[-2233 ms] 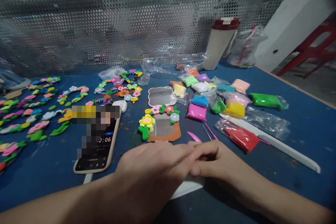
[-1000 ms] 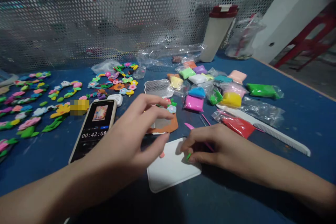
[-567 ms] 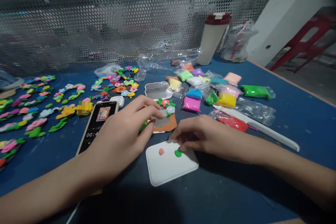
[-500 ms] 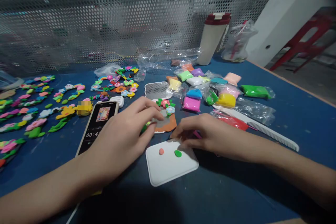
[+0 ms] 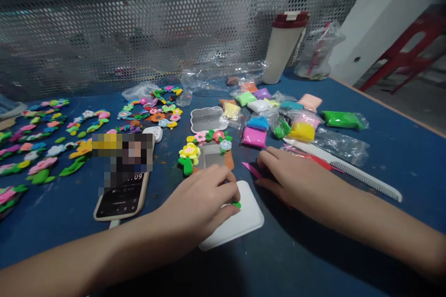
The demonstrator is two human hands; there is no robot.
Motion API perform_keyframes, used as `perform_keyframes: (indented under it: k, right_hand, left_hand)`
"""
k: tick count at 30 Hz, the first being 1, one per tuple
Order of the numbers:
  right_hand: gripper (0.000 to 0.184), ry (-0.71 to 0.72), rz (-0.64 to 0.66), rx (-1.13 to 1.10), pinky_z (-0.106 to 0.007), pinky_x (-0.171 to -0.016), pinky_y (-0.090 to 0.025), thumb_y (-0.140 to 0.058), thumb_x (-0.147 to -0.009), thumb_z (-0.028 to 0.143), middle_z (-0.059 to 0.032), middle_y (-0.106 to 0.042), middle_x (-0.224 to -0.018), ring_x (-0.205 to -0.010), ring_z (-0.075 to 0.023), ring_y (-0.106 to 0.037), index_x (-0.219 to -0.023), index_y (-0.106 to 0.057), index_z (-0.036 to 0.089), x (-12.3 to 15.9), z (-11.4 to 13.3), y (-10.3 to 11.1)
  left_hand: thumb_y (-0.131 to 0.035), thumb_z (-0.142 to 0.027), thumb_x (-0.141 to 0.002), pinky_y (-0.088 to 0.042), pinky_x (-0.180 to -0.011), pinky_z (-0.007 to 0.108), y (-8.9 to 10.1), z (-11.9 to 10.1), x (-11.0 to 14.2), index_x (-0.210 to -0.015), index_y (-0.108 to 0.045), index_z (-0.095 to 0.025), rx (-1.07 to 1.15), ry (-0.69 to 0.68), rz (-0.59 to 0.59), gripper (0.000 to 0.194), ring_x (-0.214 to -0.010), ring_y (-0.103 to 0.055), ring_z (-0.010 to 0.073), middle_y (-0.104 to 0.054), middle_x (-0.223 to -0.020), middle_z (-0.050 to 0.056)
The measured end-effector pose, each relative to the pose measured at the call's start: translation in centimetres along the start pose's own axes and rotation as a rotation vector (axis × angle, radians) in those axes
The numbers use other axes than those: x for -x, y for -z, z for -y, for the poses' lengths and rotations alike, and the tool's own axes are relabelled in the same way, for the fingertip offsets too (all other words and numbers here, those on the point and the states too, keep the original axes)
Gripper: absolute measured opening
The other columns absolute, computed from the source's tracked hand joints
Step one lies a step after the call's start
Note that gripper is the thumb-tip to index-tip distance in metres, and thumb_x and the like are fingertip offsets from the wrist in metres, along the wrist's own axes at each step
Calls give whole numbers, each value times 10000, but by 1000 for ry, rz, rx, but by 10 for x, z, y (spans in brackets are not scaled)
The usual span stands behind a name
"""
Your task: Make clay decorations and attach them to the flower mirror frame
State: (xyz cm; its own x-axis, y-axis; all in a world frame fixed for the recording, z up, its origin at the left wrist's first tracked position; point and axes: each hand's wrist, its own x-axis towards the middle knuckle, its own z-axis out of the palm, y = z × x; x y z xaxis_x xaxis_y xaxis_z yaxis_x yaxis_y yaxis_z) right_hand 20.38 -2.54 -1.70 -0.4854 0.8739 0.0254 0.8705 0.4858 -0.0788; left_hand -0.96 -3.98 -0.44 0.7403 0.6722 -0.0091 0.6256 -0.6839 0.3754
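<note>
My left hand (image 5: 205,199) is over a small white board (image 5: 249,222), covering much of it. Its thumb and index finger close around a small flat green clay piece (image 5: 237,205) on the board. To the right, the fingertips of my right hand (image 5: 282,174) pinch a pink pointed tool (image 5: 251,170), whose tip sticks out to the left just above the table. Behind the board lies a frame decorated with clay flowers (image 5: 190,151), with a brown clay patch and a grey middle; my left hand hides its lower edge.
A phone (image 5: 125,190) with a cable lies at left, near several clay-flower pieces (image 5: 45,164). Bagged coloured clay (image 5: 254,137), a white comb (image 5: 362,178) and a tumbler (image 5: 284,48) are at right. A perforated metal panel (image 5: 139,32) stands behind the blue table (image 5: 313,250).
My left hand has moved right and down onto the white board, uncovering the flower frame and phone. My right hand has left the board, moving right to the pink tool.
</note>
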Motion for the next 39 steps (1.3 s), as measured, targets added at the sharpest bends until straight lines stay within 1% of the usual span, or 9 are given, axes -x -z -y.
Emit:
perform_keyframes:
  k: [1,6,11,15,18,23,29,35,39]
  right_hand:
    - [37,41,-40,53,-295,-562,-427,-568,-818,164,-54,-607,-816,-681,-190,-588,-842,-541,159,2,2,-3]
    - [250,182,-137,273,-325,-598,-477,-537,-696,-4,-89,-610,-832,-706,-219,-590,-907,-550,130,9,10,-10]
    - [265,216,-186,395,-323,-520,-471,-464,-627,-56,-80,-590,-728,-590,-210,-572,-789,-558,132,8,16,-5]
    - [268,221,-154,410,-322,-506,-441,-427,-635,-64,-72,-567,-703,-586,-215,-560,-744,-541,152,6,14,-7]
    - [249,187,-142,258,-306,-528,-418,-421,-688,-49,-63,-555,-718,-605,-199,-551,-779,-524,159,4,11,-9]
    - [138,68,-192,-162,-262,-551,-399,-410,-860,78,-51,-568,-795,-665,-160,-548,-849,-514,168,3,9,0]
    - [191,292,-147,-553,-211,-633,-433,-435,-899,96,-43,-597,-898,-778,-125,-577,-935,-593,197,2,4,5]
    - [97,244,-34,-707,-210,-644,-435,-525,-882,150,-12,-631,-822,-746,-116,-584,-826,-591,193,-3,1,-1]
    - [95,218,-19,-733,-233,-680,-447,-547,-877,183,-21,-626,-841,-778,-131,-587,-808,-610,195,-6,2,-4]
  left_hand:
    - [-536,-230,-871,-420,-760,330,-1,0,1,-859,-600,-178,-11,-1,-13,83,-893,-533,205,-574,-972,47]
    - [-522,-247,-877,-390,-733,375,-5,-3,5,-859,-602,-160,-128,-7,-66,120,-853,-526,231,-594,-971,67]
    - [-582,-317,-854,-366,-747,379,-5,-2,6,-877,-580,-178,-132,62,-56,141,-835,-525,225,-593,-932,33]
    - [-604,-307,-841,-362,-737,359,-4,0,6,-892,-564,-187,-122,90,-30,136,-845,-522,216,-589,-944,25]
    - [-590,-299,-849,-366,-743,354,-3,2,5,-895,-561,-190,-114,93,-19,122,-862,-524,215,-590,-946,26]
    - [-583,-299,-849,-379,-754,363,-3,6,3,-908,-577,-194,-130,113,-26,120,-884,-528,229,-589,-944,38]
    - [-608,-307,-837,-371,-756,365,6,9,7,-907,-583,-194,-154,109,-67,135,-893,-536,231,-599,-964,32]
    - [-713,-330,-748,-351,-680,325,17,8,10,-829,-568,-192,-155,112,-115,216,-812,-536,215,-599,-894,13]
    - [-725,-295,-739,-344,-652,307,17,6,10,-826,-582,-193,-183,98,-102,196,-768,-529,199,-601,-880,13]
